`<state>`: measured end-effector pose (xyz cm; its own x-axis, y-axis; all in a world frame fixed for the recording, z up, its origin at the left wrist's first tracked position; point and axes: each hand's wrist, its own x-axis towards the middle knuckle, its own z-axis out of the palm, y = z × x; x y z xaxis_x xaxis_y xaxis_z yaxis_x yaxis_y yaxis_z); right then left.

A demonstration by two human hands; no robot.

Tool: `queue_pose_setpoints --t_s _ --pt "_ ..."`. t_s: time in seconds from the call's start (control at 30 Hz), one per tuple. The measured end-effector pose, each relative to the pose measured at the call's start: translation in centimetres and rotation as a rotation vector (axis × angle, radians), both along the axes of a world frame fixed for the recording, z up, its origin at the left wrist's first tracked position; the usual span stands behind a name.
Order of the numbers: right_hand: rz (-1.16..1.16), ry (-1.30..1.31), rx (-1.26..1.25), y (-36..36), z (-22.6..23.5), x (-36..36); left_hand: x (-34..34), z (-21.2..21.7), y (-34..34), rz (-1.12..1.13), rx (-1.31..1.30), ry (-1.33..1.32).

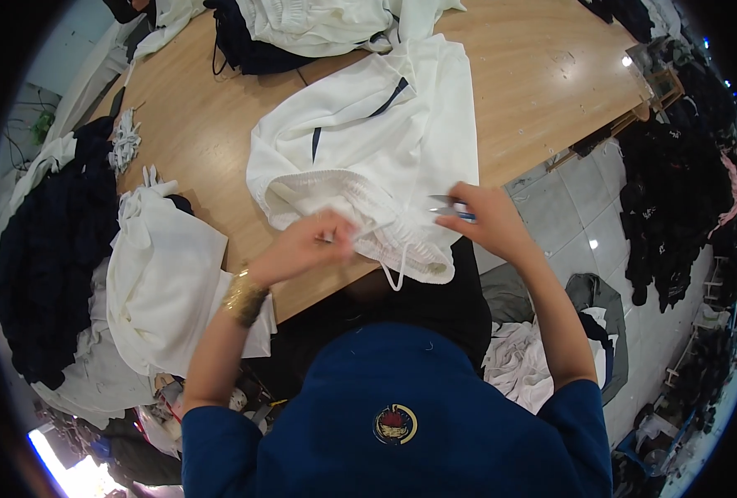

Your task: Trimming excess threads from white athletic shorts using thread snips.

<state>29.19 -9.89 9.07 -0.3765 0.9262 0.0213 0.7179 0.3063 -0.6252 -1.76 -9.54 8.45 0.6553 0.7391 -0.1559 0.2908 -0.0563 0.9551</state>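
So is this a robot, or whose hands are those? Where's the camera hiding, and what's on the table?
No robot here, just a person in a blue shirt using two bare hands. The camera sits on their head and looks down, and its very round lens makes straight edges look bent.

On the wooden table lie white drawstring pants with thin navy strips, waistband toward the person. Farther back is a pile of white and navy clothes.

The right hand holds small metal snips, like tiny scissors. The left hand, above a gold bracelet, is by the waistband; it's blurry, so I can't tell if it holds anything.
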Motion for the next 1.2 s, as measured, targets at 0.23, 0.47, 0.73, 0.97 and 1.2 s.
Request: queue_pose_setpoints --t_s 0.23,0.47,0.73,0.97,1.2 --pt "-0.319 0.079 -0.135 -2.8 -1.4 3.2 -6.4 3.4 0.0 0.394 0.090 0.387" --pt "-0.139 0.365 0.044 0.5 3.5 -5.0 -4.6 -0.2 3.6 0.557 0.450 0.453" --pt "0.114 0.542 -0.384 4.9 7.8 -7.3 1.2 8.8 3.8 0.350 0.387 0.068" --pt "-0.317 1.090 -0.302 3.6 13.5 -2.2 -1.7 5.1 5.1 0.462 0.896 0.422" --pt "-0.383 1.155 -0.252 1.8 12.4 2.4 -1.9 9.0 3.8 0.270 0.102 -0.196"
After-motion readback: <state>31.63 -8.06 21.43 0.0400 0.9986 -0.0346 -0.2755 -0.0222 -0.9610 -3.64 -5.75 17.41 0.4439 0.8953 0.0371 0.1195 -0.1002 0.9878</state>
